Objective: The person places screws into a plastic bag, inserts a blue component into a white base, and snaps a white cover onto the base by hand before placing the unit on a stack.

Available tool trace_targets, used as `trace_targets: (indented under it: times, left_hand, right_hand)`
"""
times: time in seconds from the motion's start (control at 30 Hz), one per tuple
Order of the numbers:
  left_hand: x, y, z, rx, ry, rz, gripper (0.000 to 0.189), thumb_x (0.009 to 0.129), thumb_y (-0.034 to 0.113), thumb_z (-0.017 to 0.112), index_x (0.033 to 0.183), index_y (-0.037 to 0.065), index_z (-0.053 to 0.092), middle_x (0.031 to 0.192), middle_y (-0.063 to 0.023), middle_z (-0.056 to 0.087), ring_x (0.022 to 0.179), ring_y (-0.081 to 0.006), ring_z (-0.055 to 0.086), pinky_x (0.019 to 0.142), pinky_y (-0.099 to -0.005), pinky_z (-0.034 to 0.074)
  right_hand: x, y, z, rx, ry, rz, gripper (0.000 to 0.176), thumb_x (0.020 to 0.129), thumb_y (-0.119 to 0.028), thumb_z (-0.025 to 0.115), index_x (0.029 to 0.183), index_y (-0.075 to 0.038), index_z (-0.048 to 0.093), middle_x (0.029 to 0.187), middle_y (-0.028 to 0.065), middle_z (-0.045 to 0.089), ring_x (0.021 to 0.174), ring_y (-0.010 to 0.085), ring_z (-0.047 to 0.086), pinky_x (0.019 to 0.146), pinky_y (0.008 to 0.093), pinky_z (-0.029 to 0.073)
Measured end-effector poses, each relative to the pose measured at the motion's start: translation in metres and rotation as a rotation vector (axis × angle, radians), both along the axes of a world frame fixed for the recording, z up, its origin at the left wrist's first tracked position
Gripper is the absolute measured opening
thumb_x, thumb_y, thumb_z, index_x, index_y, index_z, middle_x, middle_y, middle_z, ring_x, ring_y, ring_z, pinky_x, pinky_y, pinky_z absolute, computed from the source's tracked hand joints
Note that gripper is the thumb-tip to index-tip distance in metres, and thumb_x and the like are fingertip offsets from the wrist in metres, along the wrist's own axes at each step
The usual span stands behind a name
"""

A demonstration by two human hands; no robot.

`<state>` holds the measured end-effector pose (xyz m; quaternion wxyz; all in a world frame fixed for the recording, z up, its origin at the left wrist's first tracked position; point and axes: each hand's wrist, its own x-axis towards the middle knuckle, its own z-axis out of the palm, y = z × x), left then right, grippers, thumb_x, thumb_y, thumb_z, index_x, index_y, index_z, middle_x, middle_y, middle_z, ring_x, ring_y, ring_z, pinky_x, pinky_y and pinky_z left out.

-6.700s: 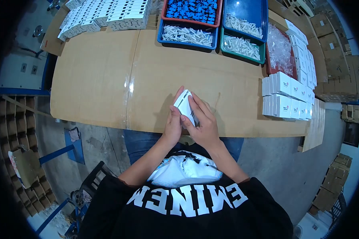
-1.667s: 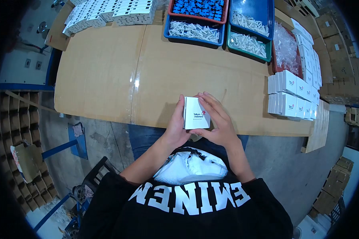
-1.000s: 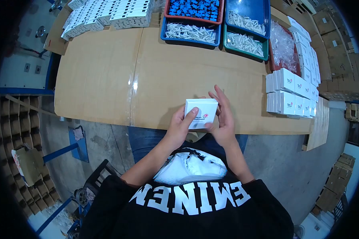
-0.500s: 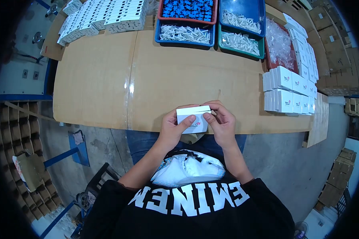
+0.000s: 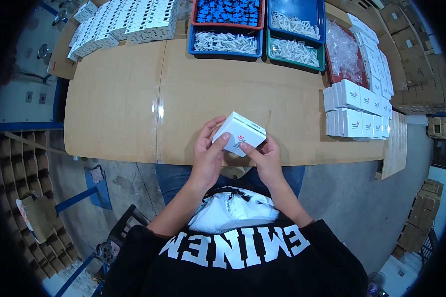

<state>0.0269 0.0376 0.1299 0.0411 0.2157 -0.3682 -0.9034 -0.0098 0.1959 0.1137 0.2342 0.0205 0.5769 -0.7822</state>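
A small white box (image 5: 242, 133) with a red emblem on its face is held tilted above the near edge of the cardboard-covered table (image 5: 114, 109). My left hand (image 5: 210, 148) grips its left end, thumb on the front face. On the lower right corner, my right hand (image 5: 266, 157) is closed with the thumb pressed on the face. The fingers behind the box are partly hidden. Its top side looks closed and carries small dark print.
Stacked white boxes (image 5: 353, 123) stand at the right, more white boxes (image 5: 151, 22) at the back left. Along the back are a red tray of blue pieces (image 5: 227, 24), a blue tray (image 5: 193, 48) and a green tray (image 5: 322, 67) of white tubes, and clear plastic bags (image 5: 343, 54).
The white box has been lifted slightly and turned clockwise, its right end now lower. Its top, which showed a raised flap, now looks closed. Both hands moved with it.
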Motion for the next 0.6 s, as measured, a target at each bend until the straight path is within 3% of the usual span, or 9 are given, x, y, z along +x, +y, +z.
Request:
trace_targets:
  times: [0.03,0.1,0.17,0.27,0.33,0.43,0.53,0.6]
  left_hand:
    - [-0.001,-0.004,-0.002,0.0,-0.001,0.002,0.041,0.1,0.015,0.071,0.137,0.001,0.06,0.127,-0.0089,0.067,0.122,-0.0163,0.061,0.106,-0.0341,0.049]
    - [-0.001,-0.015,-0.006,-0.315,0.087,-0.058,0.041,0.1,0.015,0.072,0.137,0.0,0.06,0.128,-0.0101,0.068,0.121,-0.0172,0.063,0.105,-0.0337,0.049]
    - [-0.001,-0.025,-0.007,-0.304,0.098,-0.107,0.04,0.1,0.014,0.072,0.136,0.0,0.06,0.129,-0.0114,0.069,0.121,-0.0177,0.063,0.105,-0.0333,0.05]
    - [-0.002,-0.026,-0.007,-0.342,0.131,-0.114,0.039,0.1,0.012,0.072,0.135,-0.001,0.059,0.129,-0.0141,0.07,0.121,-0.0187,0.064,0.105,-0.0328,0.05]
    - [-0.002,-0.019,-0.007,-0.39,0.15,-0.074,0.039,0.1,0.011,0.072,0.135,-0.001,0.059,0.129,-0.0154,0.07,0.121,-0.0192,0.065,0.105,-0.0325,0.05]
    - [0.0,-0.006,-0.009,-0.322,0.16,0.02,0.039,0.101,0.01,0.072,0.135,-0.001,0.058,0.129,-0.0162,0.07,0.122,-0.019,0.064,0.106,-0.0333,0.049]
    - [0.003,-0.005,-0.012,-0.339,0.092,0.02,0.04,0.102,0.011,0.069,0.138,-0.001,0.055,0.13,-0.0167,0.069,0.123,-0.0191,0.064,0.107,-0.0334,0.049]
    - [0.003,-0.006,-0.01,-0.427,0.085,-0.03,0.038,0.104,0.013,0.067,0.138,0.0,0.053,0.132,-0.0177,0.068,0.124,-0.0191,0.063,0.107,-0.0329,0.049]
  right_hand:
    - [-0.002,0.003,-0.001,-0.004,0.004,0.02,0.045,0.089,-0.002,0.082,0.129,0.001,0.062,0.119,0.0083,0.071,0.112,0.0156,0.068,0.1,0.0331,0.055]
    - [-0.007,0.009,0.005,-0.002,0.038,0.084,0.044,0.089,-0.002,0.082,0.129,0.001,0.062,0.119,0.0087,0.071,0.113,0.0156,0.068,0.099,0.0328,0.055]
    - [-0.009,0.009,0.007,-0.001,0.075,0.149,0.044,0.089,-0.002,0.082,0.128,0.001,0.063,0.119,0.0091,0.071,0.114,0.0156,0.068,0.098,0.0325,0.056]
    - [-0.008,0.003,0.009,0.055,0.161,0.077,0.042,0.088,-0.001,0.083,0.125,0.002,0.063,0.12,0.0106,0.071,0.115,0.017,0.067,0.097,0.0329,0.056]
    - [0.0,-0.009,0.012,0.192,0.287,-0.24,0.039,0.087,0.002,0.083,0.121,0.002,0.063,0.125,0.0127,0.067,0.115,0.0196,0.067,0.096,0.034,0.059]
    - [0.002,-0.015,0.005,0.229,0.488,-0.314,0.033,0.088,0.003,0.081,0.114,0.002,0.061,0.129,0.0148,0.063,0.115,0.0213,0.067,0.097,0.0356,0.06]
    - [0.0,-0.011,0.009,0.174,0.304,-0.253,0.028,0.089,0.003,0.08,0.106,0.001,0.059,0.131,0.0159,0.06,0.116,0.0215,0.067,0.093,0.0351,0.063]
    - [0.0,-0.011,0.008,0.207,0.324,-0.243,0.026,0.09,0.003,0.08,0.102,0.0,0.057,0.128,0.0151,0.062,0.113,0.0203,0.067,0.091,0.0345,0.064]
